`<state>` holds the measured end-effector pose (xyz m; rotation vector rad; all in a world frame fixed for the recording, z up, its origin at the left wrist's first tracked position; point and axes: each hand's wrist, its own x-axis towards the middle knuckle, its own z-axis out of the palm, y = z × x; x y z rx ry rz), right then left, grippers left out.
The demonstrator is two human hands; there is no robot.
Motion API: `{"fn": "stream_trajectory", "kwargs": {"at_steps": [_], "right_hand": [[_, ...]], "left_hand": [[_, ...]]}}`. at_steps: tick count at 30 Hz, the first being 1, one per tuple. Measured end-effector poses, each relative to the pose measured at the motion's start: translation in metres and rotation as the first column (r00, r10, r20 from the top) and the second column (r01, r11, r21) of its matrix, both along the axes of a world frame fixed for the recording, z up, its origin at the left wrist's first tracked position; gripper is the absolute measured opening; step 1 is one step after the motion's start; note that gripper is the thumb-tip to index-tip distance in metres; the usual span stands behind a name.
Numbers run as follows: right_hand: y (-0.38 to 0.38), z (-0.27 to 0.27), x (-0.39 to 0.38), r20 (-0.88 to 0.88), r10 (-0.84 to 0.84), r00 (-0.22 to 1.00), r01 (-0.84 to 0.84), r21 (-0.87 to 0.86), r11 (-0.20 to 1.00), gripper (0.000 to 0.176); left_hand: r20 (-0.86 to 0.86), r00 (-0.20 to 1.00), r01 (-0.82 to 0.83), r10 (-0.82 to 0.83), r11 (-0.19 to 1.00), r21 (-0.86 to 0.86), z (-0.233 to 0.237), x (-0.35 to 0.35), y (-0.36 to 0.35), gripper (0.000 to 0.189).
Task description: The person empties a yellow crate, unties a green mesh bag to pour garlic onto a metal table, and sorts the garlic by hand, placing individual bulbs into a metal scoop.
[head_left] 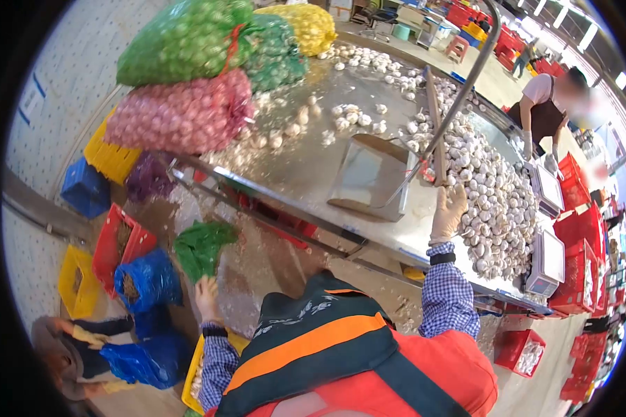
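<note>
My left hand [206, 300] hangs low beside the table, its fingers closed at the near end of a crumpled green mesh bag [203, 249]. On the table's near right side, my right hand [450, 212], in a pale glove, reaches forward with fingers apart. Its fingertips are right at the near end of a wooden bar [439, 132] and at the edge of a large heap of garlic bulbs [494, 208]. Left of this hand lies a metal scoop [370, 177] on the steel table [295, 187].
Full mesh sacks, green [184, 42] and pink [181, 115], are stacked at the table's left end. Scales [546, 260] and red crates [577, 274] line the right side. A co-worker [546, 104] stands across the table. Blue bags [149, 281] and a yellow crate [78, 281] sit lower left.
</note>
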<state>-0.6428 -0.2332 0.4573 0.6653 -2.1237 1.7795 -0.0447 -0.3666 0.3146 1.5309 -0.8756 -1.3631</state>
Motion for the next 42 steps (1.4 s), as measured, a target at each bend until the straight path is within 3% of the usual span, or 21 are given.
{"fn": "stream_trajectory", "kwargs": {"at_steps": [2,3,4,6,8,10,12,14,16,18,20,24,27,28,30,31,33,36,38,40,42], "right_hand": [[-0.020,-0.032,-0.047,0.028,0.077,0.997,-0.079,0.057,0.995,0.058],[-0.033,-0.025,-0.045,0.134,0.221,0.966,-0.222,-0.009,0.975,0.058],[-0.048,-0.029,-0.049,0.144,0.216,0.966,-0.217,-0.012,0.976,0.058],[-0.070,-0.038,-0.066,0.389,0.371,0.843,-0.434,0.087,0.896,0.047],[-0.078,-0.038,-0.081,0.469,0.389,0.793,-0.465,0.053,0.884,0.041],[-0.079,-0.043,-0.090,0.551,0.402,0.732,-0.496,0.027,0.868,0.035],[-0.076,-0.049,-0.097,0.159,0.517,0.841,-0.541,0.219,0.812,0.027],[-0.080,-0.037,-0.085,0.396,0.587,0.707,-0.633,-0.015,0.774,0.022],[-0.083,-0.037,-0.087,0.581,0.564,0.587,-0.646,-0.086,0.759,0.023],[-0.090,-0.026,-0.074,0.591,0.435,0.679,-0.428,-0.163,0.889,0.024],[-0.088,-0.015,-0.080,0.610,0.279,0.741,-0.227,-0.163,0.960,0.031],[-0.099,0.045,-0.106,0.562,0.116,0.819,-0.124,-0.025,0.992,0.034],[-0.138,0.058,-0.129,0.483,0.061,0.874,-0.054,-0.030,0.998,0.030],[-0.147,0.056,-0.136,0.469,0.043,0.882,-0.047,-0.003,0.999,0.026],[-0.172,0.049,-0.142,0.464,0.028,0.886,-0.044,0.024,0.999,0.025],[-0.184,0.044,-0.141,0.473,0.016,0.881,-0.037,0.035,0.999,0.024],[-0.201,0.030,-0.141,0.471,0.051,0.881,-0.060,0.004,0.998,0.022],[-0.221,0.035,-0.139,0.476,0.011,0.879,-0.037,0.046,0.998,0.030],[-0.231,0.037,-0.145,0.555,0.064,0.829,-0.107,0.045,0.993,0.025],[-0.245,0.036,-0.155,0.555,0.098,0.826,-0.155,0.056,0.986,0.021],[-0.264,0.023,-0.169,0.529,0.167,0.832,-0.216,0.033,0.976,0.019]], "left_hand": [[-0.035,0.992,0.112,-0.117,0.986,-0.121,0.071,-0.095,-0.042,0.038],[-0.041,0.974,0.213,-0.223,0.962,-0.171,0.092,-0.137,-0.060,0.037],[-0.039,0.945,0.311,-0.326,0.927,-0.212,0.107,-0.174,-0.076,0.036],[-0.030,0.860,0.478,-0.509,0.826,-0.299,0.116,-0.243,-0.105,0.032],[-0.008,0.764,0.616,-0.645,0.733,-0.289,0.124,-0.308,-0.127,0.028],[0.081,0.692,0.711,-0.717,0.658,-0.250,0.123,-0.362,-0.148,0.030],[0.200,0.612,0.790,-0.766,0.574,-0.216,0.105,-0.410,-0.174,0.028],[0.416,0.600,0.800,-0.684,0.506,-0.321,0.094,-0.459,-0.195,0.031],[0.487,0.542,0.840,-0.685,0.455,-0.295,0.100,-0.508,-0.217,0.035],[0.556,0.488,0.872,-0.673,0.405,-0.275,0.105,-0.556,-0.245,0.040],[0.747,0.411,0.909,-0.523,0.300,-0.290,0.103,-0.599,-0.276,0.046],[0.771,0.339,0.929,-0.540,0.323,-0.182,0.106,-0.666,-0.338,0.055],[0.827,0.107,0.987,-0.551,0.163,-0.019,0.096,-0.721,-0.369,0.063],[0.814,0.121,0.985,-0.568,0.168,-0.029,0.074,-0.747,-0.369,0.063],[0.900,0.049,0.990,-0.432,-0.096,-0.100,0.023,-0.803,-0.369,0.059],[0.894,0.060,0.990,-0.444,-0.088,-0.110,0.033,-0.809,-0.363,0.059],[0.880,-0.284,0.956,-0.381,-0.183,0.229,0.056,-0.805,-0.353,0.052],[0.894,-0.358,0.923,-0.270,-0.248,0.295,0.036,-0.793,-0.367,0.047],[0.872,-0.431,0.891,-0.231,-0.260,0.372,0.065,-0.759,-0.377,0.041],[0.922,-0.252,0.944,-0.294,-0.283,0.168,0.082,-0.720,-0.412,0.042],[0.916,-0.062,0.994,-0.396,-0.111,0.020,0.085,-0.680,-0.461,0.048]]}}
